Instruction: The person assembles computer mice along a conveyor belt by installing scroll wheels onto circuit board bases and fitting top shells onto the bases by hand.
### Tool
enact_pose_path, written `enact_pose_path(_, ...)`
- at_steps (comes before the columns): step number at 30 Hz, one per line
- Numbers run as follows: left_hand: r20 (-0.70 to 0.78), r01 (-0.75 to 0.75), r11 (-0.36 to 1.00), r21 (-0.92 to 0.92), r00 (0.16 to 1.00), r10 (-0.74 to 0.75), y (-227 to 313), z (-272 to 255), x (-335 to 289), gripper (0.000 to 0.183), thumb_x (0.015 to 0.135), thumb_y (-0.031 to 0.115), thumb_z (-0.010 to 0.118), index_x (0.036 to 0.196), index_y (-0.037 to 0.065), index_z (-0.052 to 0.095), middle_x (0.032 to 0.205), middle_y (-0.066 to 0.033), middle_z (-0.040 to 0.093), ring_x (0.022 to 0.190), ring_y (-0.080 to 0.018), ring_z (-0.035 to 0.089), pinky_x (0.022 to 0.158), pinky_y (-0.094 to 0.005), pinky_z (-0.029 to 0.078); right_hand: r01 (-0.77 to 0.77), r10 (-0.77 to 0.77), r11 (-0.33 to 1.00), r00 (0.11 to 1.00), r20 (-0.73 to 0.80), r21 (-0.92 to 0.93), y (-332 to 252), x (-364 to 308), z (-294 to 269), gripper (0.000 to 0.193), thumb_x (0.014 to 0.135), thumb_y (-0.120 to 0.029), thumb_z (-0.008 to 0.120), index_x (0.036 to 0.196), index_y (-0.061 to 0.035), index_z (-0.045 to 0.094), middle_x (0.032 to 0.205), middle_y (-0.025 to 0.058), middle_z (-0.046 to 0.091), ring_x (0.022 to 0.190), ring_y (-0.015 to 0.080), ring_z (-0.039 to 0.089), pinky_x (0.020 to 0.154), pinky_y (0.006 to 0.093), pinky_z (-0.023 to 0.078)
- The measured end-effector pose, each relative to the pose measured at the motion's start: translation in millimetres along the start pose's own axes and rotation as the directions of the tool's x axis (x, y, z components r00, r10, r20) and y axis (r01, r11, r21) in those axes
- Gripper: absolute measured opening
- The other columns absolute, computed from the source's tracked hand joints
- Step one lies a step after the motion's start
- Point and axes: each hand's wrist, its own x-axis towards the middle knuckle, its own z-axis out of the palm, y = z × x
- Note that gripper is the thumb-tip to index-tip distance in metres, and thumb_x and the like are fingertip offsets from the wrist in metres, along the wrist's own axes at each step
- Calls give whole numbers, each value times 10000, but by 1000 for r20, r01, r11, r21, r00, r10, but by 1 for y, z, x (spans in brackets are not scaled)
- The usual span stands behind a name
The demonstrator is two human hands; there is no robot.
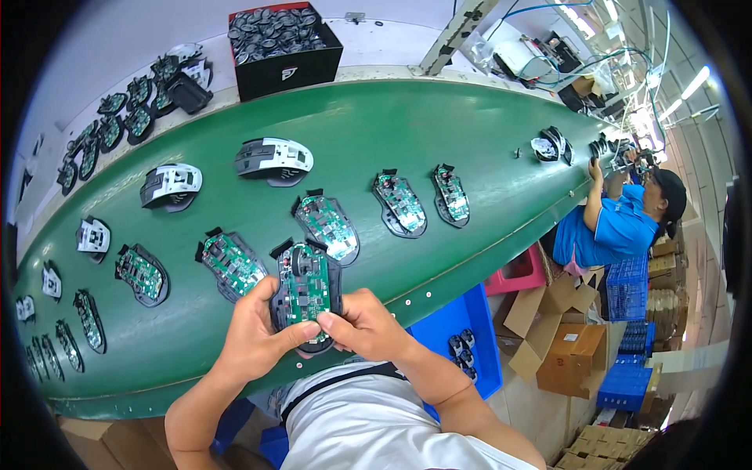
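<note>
An opened computer mouse base [304,283], black with a green circuit board and a scroll wheel near its top, is held over the near edge of the green conveyor belt [439,270]. My left hand [254,333] grips its left side, thumb across the lower board. From the right, my right hand [368,327] closes on the other side, with its thumb pressed on the board's lower end. Just beyond lie another mouse base [327,223] and, to the left, a similar mouse base [233,262]. Fingers beneath the held base are hidden.
White-and-black mouse shells [274,159] and more bases [399,202] line the belt. Behind it stand a black box [286,78] of small dark parts and piled boards [113,125]. A blue bin [482,345] sits right, below the belt; a co-worker in blue [627,219] works farther right.
</note>
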Motion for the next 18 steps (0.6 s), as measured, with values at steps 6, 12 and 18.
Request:
enact_pose_path(6,70,88,996,-12,994,-87,1,-9,-2,414,886,32,718,1252,-5,528,1088,-38,638,961,-103,618,881,-294,516,126,-106,975,988,116,-184,-12,2,-6,299,965,-205,577,750,2,559,521,60,452,468,128,402,456,346,338)
enact_pose_path(12,-31,77,997,13,997,-76,-4,-8,0,307,879,64,712,1153,-15,597,1010,-21,662,895,-85,611,827,-276,508,135,-43,948,951,306,-287,-31,7,-43,321,976,-277,598,759,-42,621,547,25,551,504,152,553,528,339,460)
enact_pose_path(18,-79,10,1000,-11,997,-11,-10,-23,4,300,833,88,738,1093,16,608,949,7,649,807,-68,584,744,-240,471,-129,-803,440,387,-453,-889,-50,50,-316,220,933,-169,614,1075,-11,675,1067,148,670,914,244,668,728,349,542)
